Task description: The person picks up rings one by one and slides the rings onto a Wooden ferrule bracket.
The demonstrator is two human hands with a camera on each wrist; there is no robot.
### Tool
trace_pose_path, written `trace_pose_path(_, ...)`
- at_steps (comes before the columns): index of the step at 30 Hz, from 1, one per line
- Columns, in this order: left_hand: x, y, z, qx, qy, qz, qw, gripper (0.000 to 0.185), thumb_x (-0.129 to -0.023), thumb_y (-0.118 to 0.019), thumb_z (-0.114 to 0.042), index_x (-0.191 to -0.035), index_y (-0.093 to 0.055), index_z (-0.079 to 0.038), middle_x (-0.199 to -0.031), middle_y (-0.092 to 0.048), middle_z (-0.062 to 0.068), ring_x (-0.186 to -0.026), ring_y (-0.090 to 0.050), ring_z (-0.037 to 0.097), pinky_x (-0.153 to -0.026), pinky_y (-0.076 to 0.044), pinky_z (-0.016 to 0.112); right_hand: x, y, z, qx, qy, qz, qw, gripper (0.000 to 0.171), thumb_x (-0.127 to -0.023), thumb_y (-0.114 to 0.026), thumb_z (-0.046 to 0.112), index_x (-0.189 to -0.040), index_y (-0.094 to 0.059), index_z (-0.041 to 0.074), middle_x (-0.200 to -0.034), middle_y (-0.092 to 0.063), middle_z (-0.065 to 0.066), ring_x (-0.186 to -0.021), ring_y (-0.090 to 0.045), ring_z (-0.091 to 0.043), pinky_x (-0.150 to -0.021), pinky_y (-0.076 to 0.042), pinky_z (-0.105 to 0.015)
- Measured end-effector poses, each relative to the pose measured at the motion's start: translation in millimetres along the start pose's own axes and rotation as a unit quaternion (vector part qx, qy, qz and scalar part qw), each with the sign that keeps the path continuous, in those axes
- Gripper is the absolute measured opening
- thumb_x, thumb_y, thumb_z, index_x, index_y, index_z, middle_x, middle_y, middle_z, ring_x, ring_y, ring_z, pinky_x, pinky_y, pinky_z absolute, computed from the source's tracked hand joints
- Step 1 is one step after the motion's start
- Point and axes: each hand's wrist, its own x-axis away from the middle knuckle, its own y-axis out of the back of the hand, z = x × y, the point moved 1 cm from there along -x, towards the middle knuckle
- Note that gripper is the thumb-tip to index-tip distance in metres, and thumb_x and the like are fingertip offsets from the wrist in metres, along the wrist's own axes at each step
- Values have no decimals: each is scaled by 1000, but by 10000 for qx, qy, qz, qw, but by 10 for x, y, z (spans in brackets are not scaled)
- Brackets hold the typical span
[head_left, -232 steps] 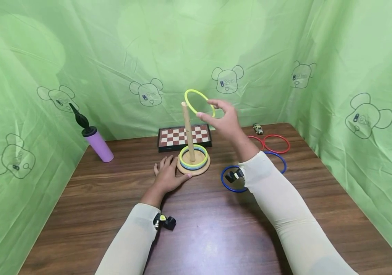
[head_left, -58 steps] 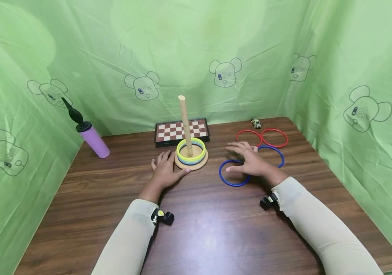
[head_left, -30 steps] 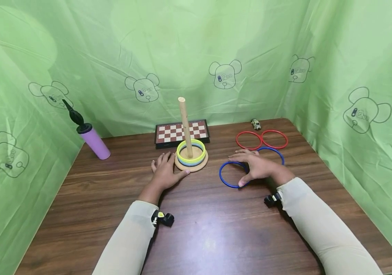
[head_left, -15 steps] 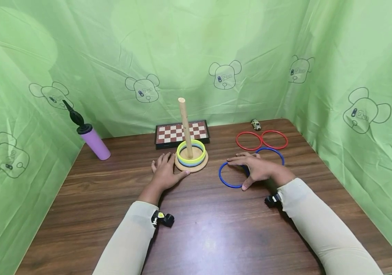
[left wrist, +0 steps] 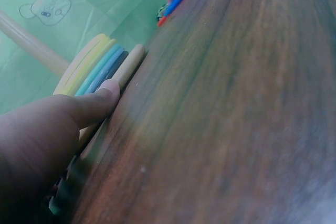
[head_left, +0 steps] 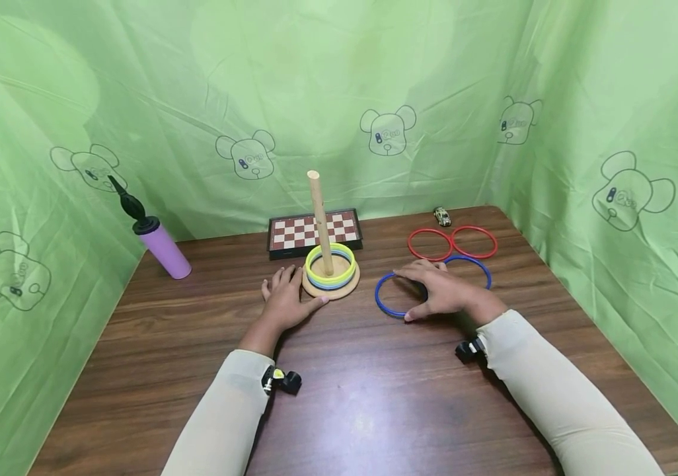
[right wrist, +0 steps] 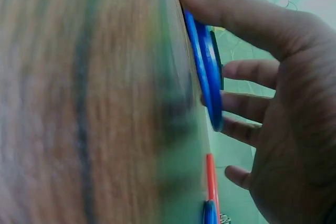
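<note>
My right hand (head_left: 443,291) pinches a blue ring (head_left: 377,295) between the thumb at its near side and the fingers at its far side. The right wrist view shows this blue ring (right wrist: 212,77) tilted between thumb and fingers. My left hand (head_left: 284,305) grips the round base of a wooden peg stand (head_left: 320,215), thumb (left wrist: 100,100) on the front edge and fingers along the left side. Around the upright peg lie stacked yellow rings (head_left: 353,266), with light blue and darker ones beneath.
Right of the stand lie a second blue ring (head_left: 488,271) and two red rings, a left one (head_left: 409,246) and a right one (head_left: 496,244). A toy car (head_left: 443,216) stands behind them. A chessboard (head_left: 285,235) lies behind the peg; a purple hand pump (head_left: 165,250) stands far left.
A yellow ring that my right hand held near the peg top now lies on the stack. That hand then moved to the near blue ring and has shifted it slightly left and away.
</note>
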Motion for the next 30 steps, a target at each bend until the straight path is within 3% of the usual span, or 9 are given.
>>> trace_pose_path(10, -6, -9, 6, 4, -6, -9, 10000, 106, -94, -72, -73, -172, -34, -13, -178, -28, 21, -168, -14, 46, -128, -2, 80, -25, 22, 1, 140, -2, -784, 9968, 101, -82, -93, 58, -163, -53, 13, -161, -55, -17, -152, -44, -37, -111, -27, -62)
trace_pose_path(21, -12, -13, 1, -40, -22, 1, 10000, 106, -93, -72, -74, -172, -35, -13, -178, -29, 21, -168, -15, 46, -128, -4, 80, -26, 3, 19, 261, -73, -1139, 9931, 93, -85, -91, 54, -162, -54, 14, -160, -52, -15, -150, -40, -35, -110, -25, -61)
trace_pose_path(30, -12, -15, 14, 20, -33, -127, 9999, 106, -92, -74, -72, -171, -37, -11, -177, -31, 22, -167, -16, 47, -127, -4, 81, -125, 39, 81, 335, 49, -1870, 9818, 90, -87, -89, 46, -162, -53, 13, -160, -50, -18, -144, -41, -38, -106, -24, -64)
